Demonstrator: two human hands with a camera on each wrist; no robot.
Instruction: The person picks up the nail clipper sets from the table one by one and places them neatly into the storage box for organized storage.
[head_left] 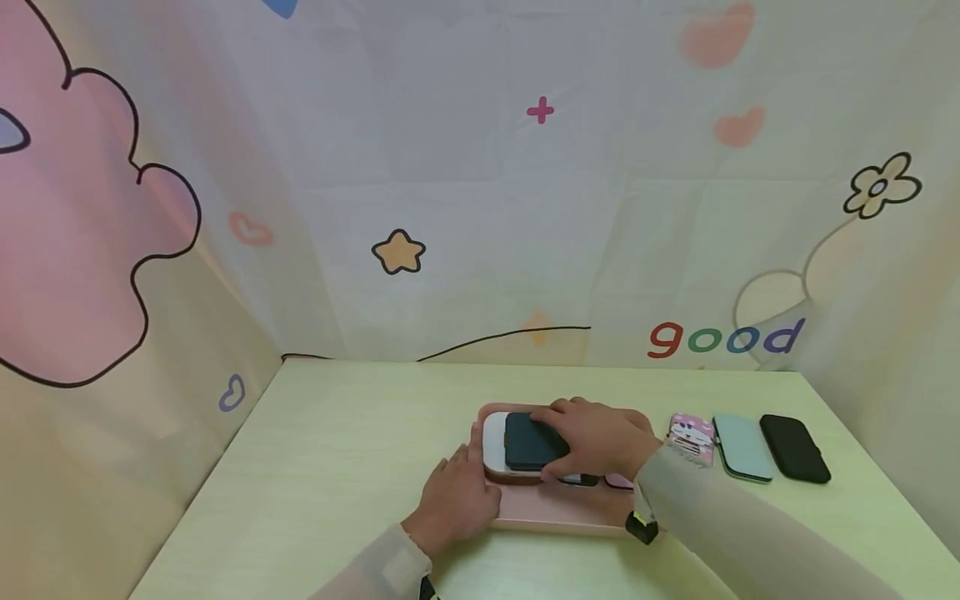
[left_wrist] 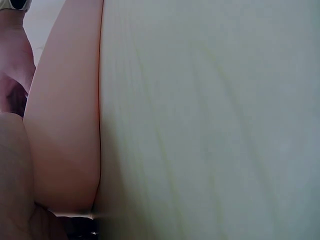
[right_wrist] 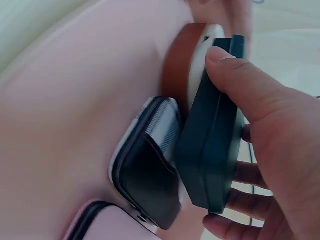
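Note:
My right hand (head_left: 600, 433) grips a dark green hinged case (head_left: 531, 442), thumb on one side and fingers on the other in the right wrist view. The case is over a rounded item with a white top (head_left: 493, 443) and brown side (right_wrist: 177, 62). Both are at the left end of a pink tray (head_left: 558, 510). Beside the case in the tray stand a black-and-plaid zip pouch (right_wrist: 145, 180) and a pink zip pouch (right_wrist: 110, 225). My left hand (head_left: 456, 500) rests against the tray's left end, its fingers stretched along the side.
To the right of the tray, a pink cartoon-print pouch (head_left: 692, 437), a pale mint case (head_left: 742, 447) and a black case (head_left: 795, 448) lie in a row on the light wooden table (head_left: 337, 467). A printed curtain (head_left: 450, 183) hangs behind the table.

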